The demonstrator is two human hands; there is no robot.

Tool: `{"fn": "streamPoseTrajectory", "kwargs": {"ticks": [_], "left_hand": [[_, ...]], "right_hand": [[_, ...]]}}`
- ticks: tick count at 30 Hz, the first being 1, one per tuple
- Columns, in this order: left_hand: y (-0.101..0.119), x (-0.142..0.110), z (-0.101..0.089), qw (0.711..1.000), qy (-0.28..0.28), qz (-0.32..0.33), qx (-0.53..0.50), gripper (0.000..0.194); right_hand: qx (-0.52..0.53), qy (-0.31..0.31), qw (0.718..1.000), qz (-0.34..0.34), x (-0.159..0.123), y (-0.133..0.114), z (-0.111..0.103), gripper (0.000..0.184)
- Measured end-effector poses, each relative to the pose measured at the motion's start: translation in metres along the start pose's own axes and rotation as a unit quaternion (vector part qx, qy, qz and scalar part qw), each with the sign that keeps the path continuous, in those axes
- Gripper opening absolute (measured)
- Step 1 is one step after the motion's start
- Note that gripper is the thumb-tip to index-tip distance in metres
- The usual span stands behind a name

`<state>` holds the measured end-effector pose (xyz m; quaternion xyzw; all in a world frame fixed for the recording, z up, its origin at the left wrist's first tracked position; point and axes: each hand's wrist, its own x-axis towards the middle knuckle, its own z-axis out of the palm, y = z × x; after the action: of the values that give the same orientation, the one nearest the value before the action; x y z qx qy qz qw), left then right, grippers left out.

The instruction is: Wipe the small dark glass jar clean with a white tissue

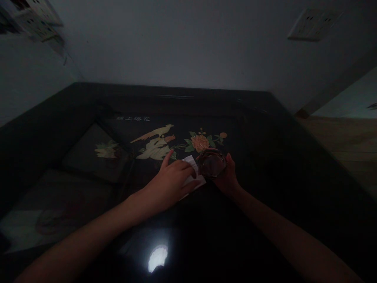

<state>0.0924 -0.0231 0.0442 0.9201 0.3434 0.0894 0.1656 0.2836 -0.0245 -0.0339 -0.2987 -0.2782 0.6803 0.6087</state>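
Though the room is dim, these entries can be read from left to right across the glossy black surface (259,188).

Item: pale multi-socket panel (35,23), upper far left; details indistinct.

Item: inlaid long-tailed bird (157,131) above a pale inlaid rock (153,149), with a short line of white characters (133,118) up and to the left.

Item: left hand (172,179), back uppermost; fingers curled and closed on the tissue, one finger standing out apart from the others.

Item: white tissue (190,159), crumpled, between the left hand and the cup; whether its right edge touches the cup or lies just beside it, I can't say from here.

Item: orange inlaid peony (200,142), just beyond the cup.

Item: faceted dark glass cup (212,163), mouth turned towards the person; its base is hidden from view.

Item: right hand (228,181), fingers wrapped about the cup's right side and holding it; most fingertips concealed.

Item: double wall socket (313,25), upper right, with wooden floor (338,145) below.

Condition: work judged to be under way, tissue and cup both in hand. How much is done, the dark glass does not show; releasing either item remains undone.
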Motion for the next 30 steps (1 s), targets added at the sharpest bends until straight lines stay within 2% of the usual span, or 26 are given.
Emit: {"fn": "streamPoseTrajectory", "kwargs": {"ticks": [2,4,8,11,14,17,22,26,30], "left_hand": [[-0.001,0.002,-0.008,0.997,0.035,-0.036,-0.052,0.020],[-0.003,0.005,-0.009,0.983,0.065,-0.068,-0.155,0.018],[-0.007,0.011,0.002,0.919,0.089,-0.113,-0.366,0.034],[-0.007,0.014,0.010,0.884,0.072,-0.133,-0.442,0.048],[-0.005,0.014,0.015,0.844,0.033,-0.127,-0.520,0.061],[-0.003,0.013,0.022,0.832,0.025,-0.114,-0.542,0.071],[-0.005,0.014,0.032,0.823,0.026,-0.123,-0.554,0.084],[-0.006,0.016,0.033,0.811,0.039,-0.125,-0.571,0.076],[-0.007,0.016,0.030,0.784,0.045,-0.144,-0.602,0.068]], "right_hand": [[-0.017,0.000,1.000,-0.020,0.000,0.002,-0.001,0.046],[-0.058,-0.021,0.997,-0.045,-0.001,0.003,-0.002,0.048],[-0.178,-0.062,0.977,-0.097,-0.006,0.001,-0.002,0.056],[-0.293,-0.079,0.943,-0.133,-0.010,-0.002,-0.002,0.063],[-0.392,-0.104,0.891,-0.205,-0.013,-0.003,-0.001,0.062],[-0.421,-0.136,0.863,-0.245,-0.016,-0.002,0.001,0.064],[-0.409,-0.148,0.865,-0.253,-0.020,0.000,0.003,0.061],[-0.401,-0.137,0.873,-0.244,-0.020,-0.001,0.003,0.064],[-0.394,-0.152,0.873,-0.243,-0.018,-0.001,0.004,0.060]]}}
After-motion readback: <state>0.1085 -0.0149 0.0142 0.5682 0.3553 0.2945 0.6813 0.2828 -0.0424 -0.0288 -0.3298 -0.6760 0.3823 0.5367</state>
